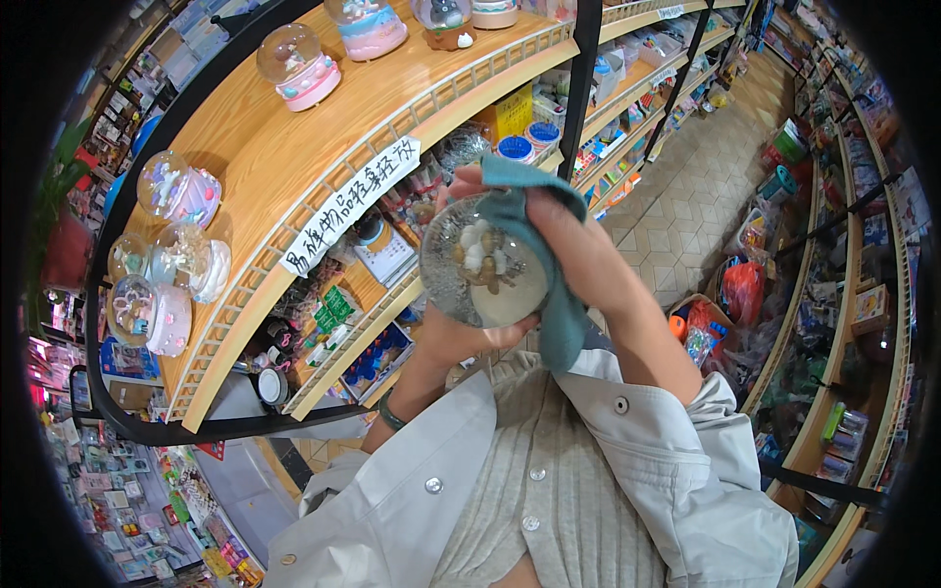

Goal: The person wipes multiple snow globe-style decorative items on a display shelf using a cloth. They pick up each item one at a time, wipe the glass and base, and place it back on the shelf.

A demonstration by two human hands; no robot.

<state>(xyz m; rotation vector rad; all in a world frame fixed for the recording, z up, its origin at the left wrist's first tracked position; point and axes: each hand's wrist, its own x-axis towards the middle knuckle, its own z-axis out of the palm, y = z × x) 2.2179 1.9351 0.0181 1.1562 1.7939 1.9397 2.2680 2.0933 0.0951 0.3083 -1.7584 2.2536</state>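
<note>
A clear snow globe (485,261) with small white and brown figures inside is held up in front of my chest. My left hand (459,334) grips it from below, its thumb along the near edge. On the right side, my right hand (562,239) presses a teal cloth (564,323) against the glass. The cloth drapes over the far side and hangs down by my jacket. Fingers also show at the globe's far edge; which hand they belong to I cannot tell. The globe's base is mostly hidden.
A curved wooden shelf (242,147) with a low rail (470,66) carries several snow globes (298,66). A handwritten sign (353,206) hangs on its edge. Lower shelves hold small goods. At right, a tiled aisle (684,191) runs beside another stocked rack (867,294).
</note>
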